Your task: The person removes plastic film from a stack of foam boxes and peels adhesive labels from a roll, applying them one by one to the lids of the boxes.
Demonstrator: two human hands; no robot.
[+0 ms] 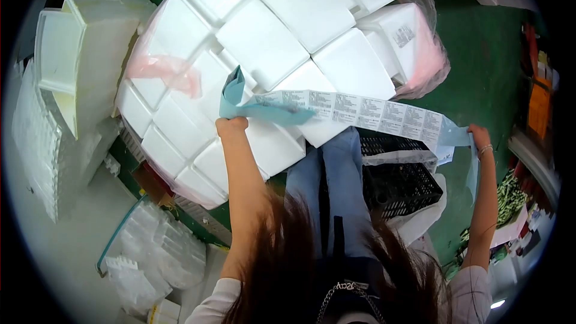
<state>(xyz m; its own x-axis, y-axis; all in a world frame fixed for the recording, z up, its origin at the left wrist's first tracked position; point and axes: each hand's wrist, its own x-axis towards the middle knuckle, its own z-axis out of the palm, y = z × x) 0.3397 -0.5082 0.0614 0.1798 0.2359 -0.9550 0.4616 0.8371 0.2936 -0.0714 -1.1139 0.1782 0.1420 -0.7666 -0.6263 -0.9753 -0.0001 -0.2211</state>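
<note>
A long strip of printed labels (360,113) on bluish backing stretches between my two hands, above the white foam boxes and my legs. My left hand (231,125) is closed on the strip's left part, where the blue-green backing loops upward and folds over. At the right, my right hand (479,137) grips the other end, with a tail of backing hanging below it. White foam boxes (264,42) lie packed together in clear and pinkish plastic film, right beneath the strip's left half.
A black plastic crate (399,189) with a white liner stands right of my legs. Larger foam boxes (102,54) are stacked at the left. A clear bag of white pieces (156,246) sits at the lower left. Green floor (480,54) shows at the right.
</note>
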